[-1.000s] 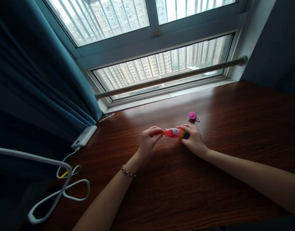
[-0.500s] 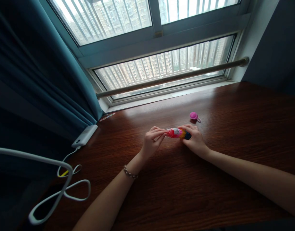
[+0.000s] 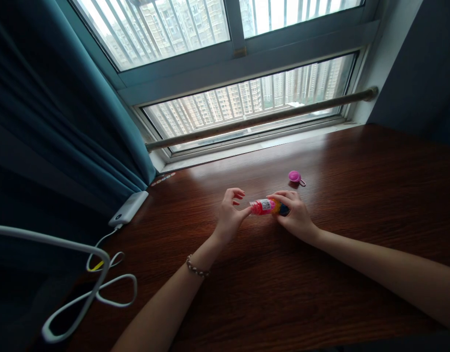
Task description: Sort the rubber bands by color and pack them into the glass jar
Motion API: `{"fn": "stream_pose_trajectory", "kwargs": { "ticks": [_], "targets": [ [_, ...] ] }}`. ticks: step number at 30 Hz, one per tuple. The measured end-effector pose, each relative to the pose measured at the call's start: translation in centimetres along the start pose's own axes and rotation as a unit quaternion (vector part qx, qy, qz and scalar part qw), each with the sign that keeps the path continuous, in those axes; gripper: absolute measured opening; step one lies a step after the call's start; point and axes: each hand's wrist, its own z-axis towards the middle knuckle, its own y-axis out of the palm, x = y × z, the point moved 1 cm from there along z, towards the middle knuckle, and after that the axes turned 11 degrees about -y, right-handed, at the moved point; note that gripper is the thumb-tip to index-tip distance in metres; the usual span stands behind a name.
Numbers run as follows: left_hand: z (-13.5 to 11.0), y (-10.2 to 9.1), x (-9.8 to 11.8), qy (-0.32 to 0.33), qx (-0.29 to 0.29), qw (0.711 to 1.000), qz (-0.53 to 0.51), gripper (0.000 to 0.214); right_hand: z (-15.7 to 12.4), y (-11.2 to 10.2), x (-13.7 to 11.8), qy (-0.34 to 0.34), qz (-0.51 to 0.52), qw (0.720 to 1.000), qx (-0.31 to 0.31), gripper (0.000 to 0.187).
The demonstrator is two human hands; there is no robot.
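Observation:
A small clear bottle (image 3: 266, 207) filled with pink, orange and blue beads lies sideways just above the dark wooden table (image 3: 269, 288). My right hand (image 3: 296, 215) is wrapped round its blue end. My left hand (image 3: 230, 215) pinches the bottle's open mouth with thumb and forefinger, while its other fingers curl upward. A beaded bracelet (image 3: 196, 268) circles my left wrist. The bottle's pink cap (image 3: 294, 177), with a small loop, rests on the table behind my right hand.
A white power bank (image 3: 128, 209) lies at the table's left edge under the teal curtain (image 3: 63, 122), with white cables (image 3: 89, 288) looping off it. A window (image 3: 247, 100) with a metal rail runs along the table's far side.
My left hand has loosened from a full grip on the bottle's mouth to a thumb-and-forefinger pinch, the other fingers lifting. The bottle tilted slightly, and the right hand stayed put.

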Motion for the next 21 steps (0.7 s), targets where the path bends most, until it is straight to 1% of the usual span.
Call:
{"fn": "stream_pose_trajectory", "kwargs": {
  "ticks": [3,5,7,9,12,14,17,19,21],
  "targets": [
    [0.2,0.3,-0.1,-0.094,-0.101,0.989,-0.062,0.043,-0.2,-0.1,-0.5,-0.034,-0.011,0.999,-0.01,0.048],
    [0.1,0.4,-0.1,-0.128,-0.134,0.98,-0.077,0.045,-0.4,-0.2,-0.8,-0.054,-0.028,0.998,-0.024,0.05],
    [-0.1,0.5,0.0,-0.135,-0.14,0.978,-0.074,0.044,-0.6,-0.3,-1.1,-0.064,-0.046,0.996,-0.035,0.051],
    [-0.3,0.6,0.0,-0.134,-0.143,0.978,-0.065,0.038,-0.6,-0.3,-1.2,-0.06,-0.054,0.996,-0.036,0.05],
    [-0.5,0.7,0.3,-0.147,-0.163,0.972,-0.08,0.025,-0.4,-0.3,-1.0,-0.045,-0.025,0.998,-0.024,0.046],
    [-0.5,0.6,0.6,-0.17,-0.176,0.962,-0.121,0.023,-0.2,-0.3,-0.8,-0.033,0.007,0.999,-0.014,0.043],
    [-0.5,0.4,1.1,-0.203,-0.182,0.937,-0.22,0.025,0.1,-0.2,-0.6,-0.012,0.028,1.0,-0.004,0.04],
    [-0.5,0.4,1.2,-0.214,-0.186,0.917,-0.28,0.028,0.1,-0.3,-0.6,-0.003,0.031,1.0,-0.001,0.039],
    [-0.5,0.4,1.3,-0.222,-0.188,0.903,-0.317,0.03,0.1,-0.4,-0.6,0.002,0.035,0.999,-0.001,0.039]
  ]
}}
